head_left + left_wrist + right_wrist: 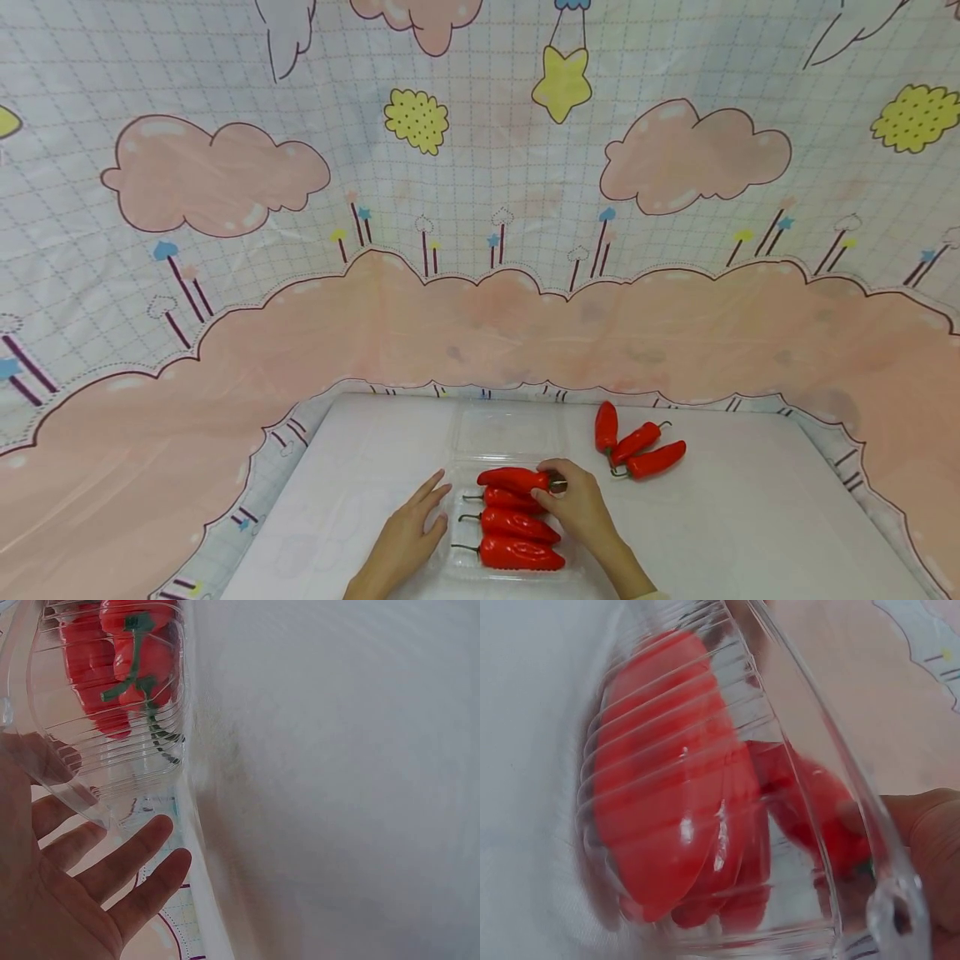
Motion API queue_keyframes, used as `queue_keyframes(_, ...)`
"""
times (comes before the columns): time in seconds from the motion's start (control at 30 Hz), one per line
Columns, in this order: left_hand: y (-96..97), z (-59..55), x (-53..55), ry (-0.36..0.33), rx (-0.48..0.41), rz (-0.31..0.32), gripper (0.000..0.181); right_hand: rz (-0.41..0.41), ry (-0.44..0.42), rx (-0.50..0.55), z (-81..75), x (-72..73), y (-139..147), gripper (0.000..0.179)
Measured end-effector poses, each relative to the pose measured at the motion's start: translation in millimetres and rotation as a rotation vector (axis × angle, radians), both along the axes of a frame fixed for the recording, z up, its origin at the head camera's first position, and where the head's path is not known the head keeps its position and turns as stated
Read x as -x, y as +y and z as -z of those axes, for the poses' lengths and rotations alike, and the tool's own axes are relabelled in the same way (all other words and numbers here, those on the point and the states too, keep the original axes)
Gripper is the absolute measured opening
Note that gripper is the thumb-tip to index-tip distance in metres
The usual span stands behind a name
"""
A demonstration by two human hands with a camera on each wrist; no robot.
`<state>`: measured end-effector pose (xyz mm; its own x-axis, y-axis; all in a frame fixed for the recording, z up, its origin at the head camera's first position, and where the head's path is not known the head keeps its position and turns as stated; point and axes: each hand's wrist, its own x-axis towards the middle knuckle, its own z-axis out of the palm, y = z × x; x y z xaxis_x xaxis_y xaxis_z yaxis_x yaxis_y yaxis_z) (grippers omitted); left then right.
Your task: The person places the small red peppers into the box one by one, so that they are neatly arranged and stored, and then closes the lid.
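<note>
Clear plastic hinged container with ridged walls [461, 533] sits at the near middle of a white-covered table [750, 500]; its transparent lid [506, 433] lies folded open on the far side. Inside, three glossy red elongated peppers with thin green stems lie crosswise in a row, stems left and tips right: nearest pepper [519, 553], middle pepper [519, 524], third pepper [508, 498]. Right hand [583, 507] grips a fourth red pepper [512, 477], thumb and fingers closed about its stem end; stem points right, tip left, opposite to the row. This held pepper is at the far end of the container, just beyond the third pepper; whether it bears on the container floor cannot be told. Left hand [411, 529] is open, fingers extended and spread, just beside the container's left wall, holding nothing; contact with the plastic unclear. To the right of the lid, well apart from the container, three loose red peppers lie in a cluster on the table: left one [606, 427] pointing away, middle one [636, 444] with stem toward far right, right one [658, 459] with stem toward the left. Backdrop: printed cloth with pink clouds [465, 325].
</note>
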<state>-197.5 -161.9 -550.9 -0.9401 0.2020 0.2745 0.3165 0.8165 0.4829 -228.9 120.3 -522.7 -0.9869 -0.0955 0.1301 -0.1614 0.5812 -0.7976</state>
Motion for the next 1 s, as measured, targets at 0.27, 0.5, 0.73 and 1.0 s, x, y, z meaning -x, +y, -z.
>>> queue_keyframes(0.27,0.0,0.3,-0.6,0.002,0.004,-0.009,0.042,0.016,0.001,-0.027,0.9,1.4,0.6,0.034)
queue_keyframes(0.5,0.7,-1.0,-1.0,0.004,-0.002,-0.004,0.042,-0.002,0.036,-0.046,3.3,3.8,0.1,0.032)
queue_keyframes(0.73,0.8,-0.3,-1.4,0.008,0.001,-0.008,0.042,0.002,0.038,-0.026,3.7,2.3,1.8,0.033)
queue_keyframes(1.0,1.0,0.4,-0.1,-0.001,0.006,-0.015,0.043,0.004,0.031,-0.035,4.0,3.4,2.5,0.034)
